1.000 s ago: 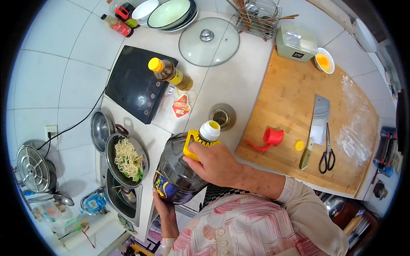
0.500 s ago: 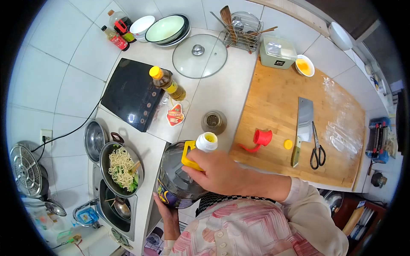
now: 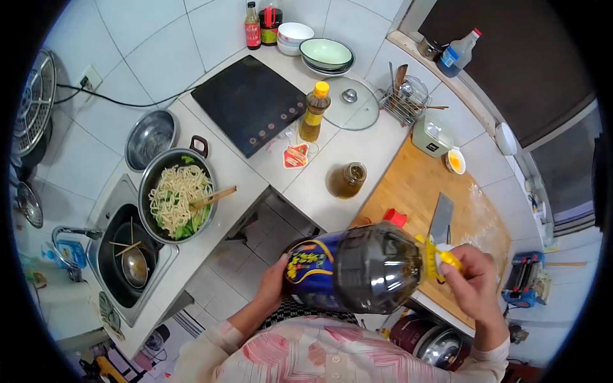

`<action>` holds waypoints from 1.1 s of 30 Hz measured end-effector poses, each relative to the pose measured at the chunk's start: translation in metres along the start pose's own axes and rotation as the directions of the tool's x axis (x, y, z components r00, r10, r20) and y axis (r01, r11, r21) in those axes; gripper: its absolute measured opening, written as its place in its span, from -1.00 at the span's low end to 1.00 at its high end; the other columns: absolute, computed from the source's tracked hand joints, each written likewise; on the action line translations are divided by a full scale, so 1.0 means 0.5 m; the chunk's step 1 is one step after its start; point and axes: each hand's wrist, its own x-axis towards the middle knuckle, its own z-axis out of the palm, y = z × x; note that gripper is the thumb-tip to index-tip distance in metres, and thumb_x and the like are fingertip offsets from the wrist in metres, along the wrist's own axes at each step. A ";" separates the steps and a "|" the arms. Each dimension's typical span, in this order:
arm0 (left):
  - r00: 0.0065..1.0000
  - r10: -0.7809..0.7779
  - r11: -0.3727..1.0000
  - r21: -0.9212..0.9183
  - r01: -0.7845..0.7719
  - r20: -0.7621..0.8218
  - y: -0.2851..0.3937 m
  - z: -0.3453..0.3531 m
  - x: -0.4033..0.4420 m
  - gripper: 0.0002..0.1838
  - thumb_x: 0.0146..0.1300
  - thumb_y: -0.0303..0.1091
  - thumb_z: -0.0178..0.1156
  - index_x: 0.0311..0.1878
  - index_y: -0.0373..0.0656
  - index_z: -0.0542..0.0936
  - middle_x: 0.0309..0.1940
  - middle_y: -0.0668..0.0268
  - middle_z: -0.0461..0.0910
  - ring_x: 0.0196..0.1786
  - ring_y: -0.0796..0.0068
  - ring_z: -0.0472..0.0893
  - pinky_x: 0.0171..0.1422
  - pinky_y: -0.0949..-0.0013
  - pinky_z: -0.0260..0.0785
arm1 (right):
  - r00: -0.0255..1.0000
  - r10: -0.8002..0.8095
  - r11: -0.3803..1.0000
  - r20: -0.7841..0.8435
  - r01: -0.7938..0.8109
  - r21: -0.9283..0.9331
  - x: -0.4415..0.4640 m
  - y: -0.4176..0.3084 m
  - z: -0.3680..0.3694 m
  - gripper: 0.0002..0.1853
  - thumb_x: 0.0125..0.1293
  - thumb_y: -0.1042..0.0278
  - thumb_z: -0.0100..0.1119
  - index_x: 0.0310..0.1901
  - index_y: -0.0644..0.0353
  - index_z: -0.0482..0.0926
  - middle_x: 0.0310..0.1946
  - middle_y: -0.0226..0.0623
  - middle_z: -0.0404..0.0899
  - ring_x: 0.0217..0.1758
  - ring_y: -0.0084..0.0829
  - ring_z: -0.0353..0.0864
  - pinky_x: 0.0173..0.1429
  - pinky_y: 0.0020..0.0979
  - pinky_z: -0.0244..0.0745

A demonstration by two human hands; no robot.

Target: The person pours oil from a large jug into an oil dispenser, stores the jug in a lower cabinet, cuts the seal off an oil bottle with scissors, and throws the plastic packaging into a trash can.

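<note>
A large oil jug (image 3: pixel 377 268) with a blue label lies tilted on its side in front of my body, its neck pointing right. My left hand (image 3: pixel 271 281) holds it at the base end, some fingers hidden beneath. At the neck, my right hand (image 3: pixel 471 281) pinches a yellow cap (image 3: pixel 450 259) against or close to the mouth; whether it is seated cannot be made out. Beyond the jug, on the white counter, stands a glass jar (image 3: pixel 348 180) with dark contents. A red funnel-like piece (image 3: pixel 396 217) shows partly behind the jug on the wooden board (image 3: pixel 408 185).
A cleaver (image 3: pixel 441 218) lies on the board. A pot of noodles and greens (image 3: pixel 179 198) with chopsticks sits left, beside the sink (image 3: pixel 121 255). An induction cooker (image 3: pixel 249 105), a yellow-capped bottle (image 3: pixel 314 113) and a glass lid (image 3: pixel 351 105) stand farther back.
My right hand has left the jug's yellow handle and now pinches the yellow cap at the neck. The jug has tipped from near upright towards the right. The view has turned.
</note>
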 end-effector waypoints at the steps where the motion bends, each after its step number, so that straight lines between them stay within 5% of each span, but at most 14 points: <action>1: 0.998 -0.032 0.998 0.049 0.029 0.059 -0.008 0.013 0.005 -0.46 0.44 0.02 -0.01 0.11 -0.35 0.49 -0.04 0.19 0.63 -0.05 0.45 0.61 0.13 0.38 0.44 | 1.000 0.005 1.000 -0.002 -0.005 -0.014 -0.015 -0.008 -0.013 -0.89 0.21 0.48 0.27 -0.29 0.32 0.57 -0.52 -0.33 0.56 -0.49 -0.61 0.51 -0.36 -0.53 0.40; 8: 0.934 -0.156 0.983 0.141 0.115 0.321 -0.040 0.145 0.041 -0.40 0.41 0.09 0.02 0.16 -0.34 0.47 0.03 0.19 0.60 0.04 0.44 0.59 0.17 0.35 0.43 | 0.962 0.145 0.972 -0.230 -0.182 -0.150 -0.071 -0.069 -0.120 -0.88 0.25 0.52 0.20 -0.42 0.32 0.50 -0.52 -0.46 0.51 -0.43 -0.72 0.39 -0.34 -0.62 0.28; 15: 0.863 -0.098 0.992 0.115 0.046 0.496 -0.027 0.345 0.121 -0.37 0.42 0.13 -0.04 0.22 -0.29 0.43 0.13 0.19 0.54 0.14 0.40 0.53 0.25 0.30 0.39 | 0.929 0.005 0.955 -0.369 -0.114 -0.275 -0.001 -0.085 -0.245 -0.77 0.29 0.34 0.21 -0.46 0.24 0.46 -0.60 -0.60 0.32 -0.51 -0.76 0.22 -0.47 -0.62 0.09; 19: 0.803 -0.136 0.990 0.042 0.137 0.580 -0.036 0.451 0.239 -0.36 0.42 0.20 -0.10 0.25 -0.20 0.40 0.14 0.18 0.53 0.16 0.34 0.54 0.26 0.22 0.42 | 0.937 -0.026 0.936 -0.349 -0.100 -0.339 0.086 -0.092 -0.306 -0.76 0.30 0.32 0.21 -0.45 0.23 0.47 -0.62 -0.62 0.31 -0.55 -0.78 0.19 -0.50 -0.61 0.04; 24: 0.803 -0.108 0.992 0.012 0.124 0.586 -0.018 0.561 0.334 -0.30 0.41 0.25 -0.16 0.25 -0.21 0.40 0.17 0.14 0.51 0.22 0.30 0.51 0.29 0.17 0.39 | 0.959 -0.115 0.937 -0.260 0.018 -0.348 0.214 -0.074 -0.341 -0.75 0.33 0.26 0.21 -0.43 0.24 0.52 -0.64 -0.62 0.33 -0.58 -0.81 0.19 -0.54 -0.60 0.02; 28: 0.854 -0.038 0.999 0.018 0.034 0.519 -0.036 0.600 0.441 -0.22 0.38 0.32 -0.20 0.25 -0.28 0.39 0.13 0.11 0.53 0.22 0.27 0.50 0.39 0.09 0.22 | 0.976 -0.178 0.948 -0.125 0.136 -0.289 0.321 -0.003 -0.356 -0.74 0.33 0.26 0.22 -0.39 0.31 0.57 -0.59 -0.53 0.45 -0.51 -0.77 0.32 -0.49 -0.60 0.20; 30: 0.959 -0.051 0.996 0.089 0.027 0.279 -0.026 0.607 0.425 -0.20 0.37 0.31 -0.15 0.28 -0.30 0.36 0.11 0.10 0.53 0.20 0.25 0.49 0.37 0.17 0.22 | 0.985 -0.147 0.937 -0.090 0.110 -0.332 0.359 0.009 -0.343 -0.72 0.33 0.27 0.22 -0.37 0.36 0.57 -0.56 -0.48 0.50 -0.47 -0.74 0.38 -0.44 -0.57 0.28; 33: 0.987 0.015 0.984 0.174 -0.043 0.157 -0.067 0.565 0.496 -0.11 0.24 0.37 0.04 0.28 -0.32 0.30 0.11 0.15 0.47 0.16 0.25 0.46 0.34 0.21 0.23 | 0.983 -0.176 0.949 0.056 0.184 -0.257 0.414 0.068 -0.331 -0.73 0.32 0.29 0.23 -0.37 0.38 0.56 -0.55 -0.42 0.53 -0.44 -0.71 0.41 -0.39 -0.52 0.35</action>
